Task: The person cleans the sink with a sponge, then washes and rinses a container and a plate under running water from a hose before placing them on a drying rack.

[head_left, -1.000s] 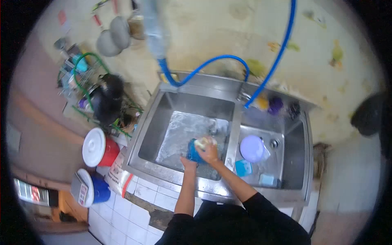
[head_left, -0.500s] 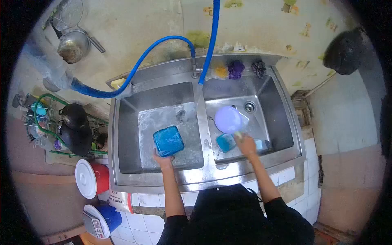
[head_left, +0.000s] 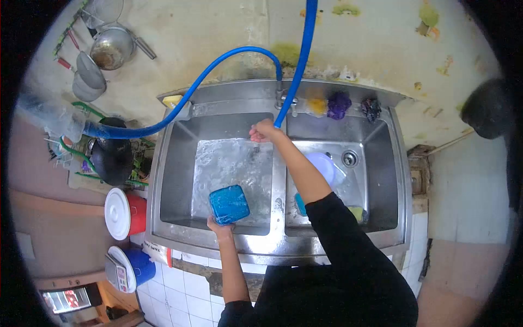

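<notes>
My left hand (head_left: 220,225) grips the near edge of a blue rectangular container (head_left: 229,205), which has suds on it, above the left basin. My right hand (head_left: 263,131) is at the far right corner of that basin, by the divider. Its fingers are curled, and whatever they may hold cannot be made out. Right by that wrist ends a blue hose (head_left: 297,82). In the right basin, my right arm partly covers a lilac round bowl (head_left: 324,166) and a smaller teal container (head_left: 300,204). A yellow-green sponge (head_left: 357,212) lies near the sleeve.
Foamy water (head_left: 229,161) covers the left basin's floor. A faucet (head_left: 279,98) stands behind the divider, with purple (head_left: 339,105) and dark (head_left: 371,109) scrubbing pads along the ledge. Lidded red (head_left: 137,213) and blue (head_left: 143,267) buckets stand left of the sink.
My right hand has left the right basin and reached up and left to the hose end. The sponge now lies in the right basin. My left hand still holds the blue container.
</notes>
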`<state>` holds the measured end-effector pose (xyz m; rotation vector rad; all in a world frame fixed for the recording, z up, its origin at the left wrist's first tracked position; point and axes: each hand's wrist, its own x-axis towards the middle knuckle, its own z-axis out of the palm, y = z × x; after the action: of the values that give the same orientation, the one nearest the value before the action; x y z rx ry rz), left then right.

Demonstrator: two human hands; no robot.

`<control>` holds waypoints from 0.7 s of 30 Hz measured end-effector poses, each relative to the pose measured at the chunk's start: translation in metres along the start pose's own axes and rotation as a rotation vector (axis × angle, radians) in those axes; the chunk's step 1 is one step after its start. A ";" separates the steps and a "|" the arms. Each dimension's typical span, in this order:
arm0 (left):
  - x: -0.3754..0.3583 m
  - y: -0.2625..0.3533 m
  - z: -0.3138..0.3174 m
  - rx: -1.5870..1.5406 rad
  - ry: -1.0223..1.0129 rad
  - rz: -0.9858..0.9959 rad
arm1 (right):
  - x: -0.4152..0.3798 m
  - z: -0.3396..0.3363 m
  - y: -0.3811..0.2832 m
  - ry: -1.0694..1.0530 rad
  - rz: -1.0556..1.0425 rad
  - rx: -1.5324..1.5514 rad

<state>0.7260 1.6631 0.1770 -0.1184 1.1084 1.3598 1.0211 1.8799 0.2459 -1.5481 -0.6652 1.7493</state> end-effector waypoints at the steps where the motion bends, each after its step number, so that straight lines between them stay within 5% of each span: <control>1: -0.002 0.000 -0.001 0.023 0.011 0.017 | -0.003 0.003 -0.002 -0.008 -0.022 0.006; 6: 0.006 -0.007 -0.010 -0.116 0.081 -0.020 | -0.041 0.000 0.013 -0.051 -0.192 0.157; 12: -0.013 -0.007 0.010 -0.098 0.096 -0.023 | -0.078 -0.025 0.014 0.222 -0.468 -0.307; 15: 0.004 -0.015 -0.006 -0.002 0.061 0.114 | -0.078 -0.006 0.017 0.148 -0.709 0.208; 21: -0.004 -0.004 -0.001 -0.002 0.068 0.063 | -0.067 -0.008 0.012 0.674 -0.414 -0.362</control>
<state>0.7295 1.6590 0.1772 -0.1332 1.1765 1.4221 1.0303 1.8198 0.2770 -1.9252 -0.8907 0.7540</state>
